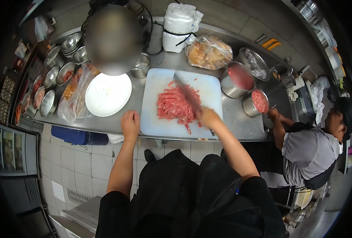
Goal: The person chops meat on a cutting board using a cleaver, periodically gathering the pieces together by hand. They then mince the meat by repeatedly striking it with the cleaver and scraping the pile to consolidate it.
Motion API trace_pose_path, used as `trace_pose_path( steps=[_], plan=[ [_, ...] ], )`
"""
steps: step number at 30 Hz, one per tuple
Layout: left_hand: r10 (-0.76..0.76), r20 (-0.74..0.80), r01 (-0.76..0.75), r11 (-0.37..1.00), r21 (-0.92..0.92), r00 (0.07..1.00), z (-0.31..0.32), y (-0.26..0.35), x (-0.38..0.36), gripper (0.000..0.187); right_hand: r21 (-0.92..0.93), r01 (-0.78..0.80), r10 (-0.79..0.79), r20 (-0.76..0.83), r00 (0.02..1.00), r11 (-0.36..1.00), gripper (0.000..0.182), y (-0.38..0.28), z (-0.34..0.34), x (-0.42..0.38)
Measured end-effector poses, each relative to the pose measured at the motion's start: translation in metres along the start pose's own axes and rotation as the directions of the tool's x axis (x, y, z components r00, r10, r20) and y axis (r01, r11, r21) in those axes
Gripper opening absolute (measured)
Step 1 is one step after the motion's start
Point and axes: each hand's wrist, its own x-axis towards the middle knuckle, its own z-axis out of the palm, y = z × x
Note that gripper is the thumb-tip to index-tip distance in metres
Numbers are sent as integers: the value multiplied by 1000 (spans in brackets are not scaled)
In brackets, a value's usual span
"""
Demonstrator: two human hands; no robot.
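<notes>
My right hand [208,118] is wrapped round the handle of a wide-bladed kitchen knife [187,92]. The blade, slightly blurred, slants up and left over a heap of sliced raw red meat [172,104]. Under the meat lies a white cutting board [151,89] at the counter's front edge. Just left of the board, my left hand [130,123] rests near the edge with its fingers curled in and nothing visible in them. Beside it is a white plate [108,95].
Right of the board stand a large metal pot [232,88] and a smaller pot of cut meat [250,107]. A co-worker [309,146] is at the right. Behind lies a bagged brown food [209,52]. Several metal bowls [51,77] and a plastic bag [71,103] fill the left.
</notes>
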Motion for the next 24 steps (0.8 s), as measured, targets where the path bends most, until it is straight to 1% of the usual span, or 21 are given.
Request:
trace_pose_path(
  steps=[1, 2, 3, 5, 6, 7, 9, 10, 12, 13, 14, 15, 17, 18, 19, 20, 21, 22, 24],
  plan=[
    [7, -5, -7, 1000, -3, 1000, 2, 0, 2, 15, -50, -40, 46, 128, 991, 998, 37, -1, 3, 3],
    [-9, -1, 9, 1000, 10, 1000, 3, -2, 4, 16, -62, 0, 7, 118, 993, 998, 36, 3, -2, 7],
    [-31, 19, 31, 999, 26, 999, 2, -5, -2, 16, -61, 0, 8, 125, 992, 998, 36, -2, -6, 4],
    [-27, 21, 27, 999, 20, 999, 1, -3, -1, 16, -31, 18, -18, 5, 1000, 999, 35, -22, -34, -7],
    [-18, 23, 18, 1000, 11, 1000, 1, -2, -2, 16, 14, 11, -11, -31, 999, 1000, 34, -37, -43, -16],
    [-20, 25, 20, 1000, 12, 999, 0, -1, -3, 16, 14, 10, -9, -28, 1000, 1000, 34, -32, -30, -11],
    [-33, 29, 33, 999, 16, 999, -1, 1, 1, 16, -75, 11, -7, 57, 998, 997, 36, -8, 8, 10],
    [-26, 23, 25, 1000, 13, 999, 2, 0, 2, 16, -99, -15, 30, 146, 989, 995, 37, -9, 10, 14],
    [-22, -12, 22, 1000, 16, 1000, 5, -6, -3, 15, -94, 5, 7, 128, 992, 996, 37, -10, -5, 15],
    [-24, -11, 24, 1000, 18, 1000, 3, -6, -4, 15, -89, 16, -5, 116, 993, 996, 37, -15, -17, 10],
    [-14, -7, 14, 1000, 25, 1000, 3, -6, -3, 15, -35, 24, -22, 61, 998, 999, 36, -23, -27, 3],
    [-7, 0, 7, 1000, 30, 1000, 4, -5, -3, 15, -37, 20, -18, 69, 997, 999, 36, -27, -35, -3],
    [-14, 11, 14, 1000, 21, 1000, 3, -4, -3, 15, 58, 44, -37, -115, 993, 997, 36, -35, -47, -11],
    [-13, 15, 13, 1000, 12, 1000, 2, -4, -2, 15, 102, 54, -38, -144, 989, 993, 37, -39, -47, -16],
    [-13, 14, 12, 1000, 14, 1000, 2, -5, -1, 15, 104, 55, -40, -144, 989, 993, 37, -28, -30, -3],
    [-8, 10, 8, 1000, 16, 1000, 2, -6, -2, 14, -21, 57, -58, -76, 995, 998, 36, -6, 0, 17],
    [0, 5, 0, 1000, 14, 1000, 4, -5, -2, 14, -146, 62, -65, -10, 998, 987, 36, -12, 6, 16],
    [8, 7, -8, 1000, 9, 1000, 6, -5, -2, 14, -131, -31, 44, 95, 994, 991, 38, -13, 4, 15],
    [-14, -2, 14, 1000, 23, 1000, 5, -7, -2, 13, -111, -11, 20, 80, 997, 994, 39, -22, -18, 9]
  ],
)
